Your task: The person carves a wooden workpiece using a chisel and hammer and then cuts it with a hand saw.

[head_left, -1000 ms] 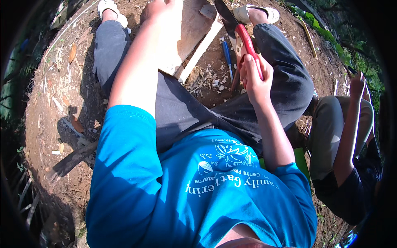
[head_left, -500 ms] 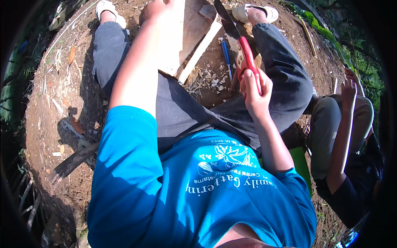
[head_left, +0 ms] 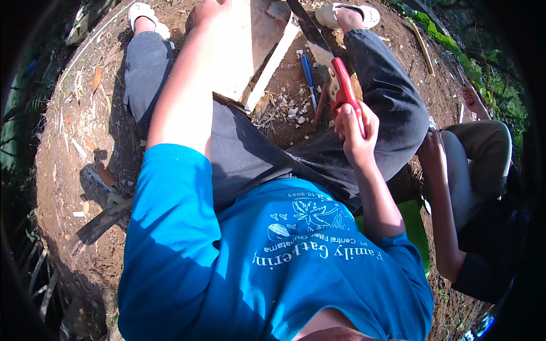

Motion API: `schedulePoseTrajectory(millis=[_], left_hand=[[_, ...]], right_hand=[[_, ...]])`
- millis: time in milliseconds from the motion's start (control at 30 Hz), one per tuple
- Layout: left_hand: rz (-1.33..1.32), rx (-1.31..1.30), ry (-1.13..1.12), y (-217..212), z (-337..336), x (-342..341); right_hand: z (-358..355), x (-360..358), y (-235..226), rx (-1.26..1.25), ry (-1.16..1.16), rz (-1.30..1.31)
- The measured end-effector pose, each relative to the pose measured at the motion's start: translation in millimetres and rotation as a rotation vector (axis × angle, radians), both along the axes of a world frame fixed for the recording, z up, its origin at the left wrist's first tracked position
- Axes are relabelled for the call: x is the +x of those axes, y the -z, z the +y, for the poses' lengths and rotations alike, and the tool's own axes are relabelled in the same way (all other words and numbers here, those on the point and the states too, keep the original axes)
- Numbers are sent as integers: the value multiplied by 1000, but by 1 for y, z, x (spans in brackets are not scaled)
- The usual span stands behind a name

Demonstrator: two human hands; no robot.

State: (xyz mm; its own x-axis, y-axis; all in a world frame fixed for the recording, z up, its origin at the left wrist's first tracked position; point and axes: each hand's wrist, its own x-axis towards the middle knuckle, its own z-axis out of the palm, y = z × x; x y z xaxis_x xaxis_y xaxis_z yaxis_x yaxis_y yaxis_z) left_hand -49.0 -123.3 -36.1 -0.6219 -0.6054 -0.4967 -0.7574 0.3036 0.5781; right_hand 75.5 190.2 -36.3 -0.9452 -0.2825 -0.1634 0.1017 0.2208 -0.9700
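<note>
One hand saw (head_left: 324, 62) here, red plastic handle with a dark blade. The right hand (head_left: 354, 129) is wrapped tight around the handle, fingers curled through the grip, thumb side up. The saw's long axis runs from the hand up and to the left in the view, blade tip pointing away from the person toward the top edge, passing just beside the right foot's white sandal (head_left: 347, 14). Two sandals in total, the other one (head_left: 142, 14) is top left.

Wood: one wide pale plank (head_left: 256, 45) lying on the dirt between the legs, plus one narrow light strip (head_left: 273, 65) leaning along its right edge. The blade sits at the top right corner of that wood. The left hand (head_left: 207, 11) is pressed flat on the plank's far end, arm stretched out straight and long; fingers are cut off by the top edge so I can't tell how they're set. So the hands are well apart, one on the board, one clamped on the saw.

One blue-handled tool (head_left: 307, 71) lies on the ground beside the saw, among pale wood chips (head_left: 287, 108). Right elbow is bent, forearm coming up from the blue shirt (head_left: 227, 256).

Another person sits on the right, one hand (head_left: 475, 96) raised, other arm (head_left: 441, 204) hanging down by the knee.
</note>
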Motion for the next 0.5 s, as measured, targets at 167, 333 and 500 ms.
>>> schedulePoseTrajectory(millis=[167,333,500], left_hand=[[2,50,-26,-13,14,-1],[24,18,-60,-13,14,6],[40,52,-86,-18,19,8]], right_hand=[[-72,-104,52,-56,75,48],[-14,-14,29,-23,48,-37],[20,30,-2,39,42,-67]])
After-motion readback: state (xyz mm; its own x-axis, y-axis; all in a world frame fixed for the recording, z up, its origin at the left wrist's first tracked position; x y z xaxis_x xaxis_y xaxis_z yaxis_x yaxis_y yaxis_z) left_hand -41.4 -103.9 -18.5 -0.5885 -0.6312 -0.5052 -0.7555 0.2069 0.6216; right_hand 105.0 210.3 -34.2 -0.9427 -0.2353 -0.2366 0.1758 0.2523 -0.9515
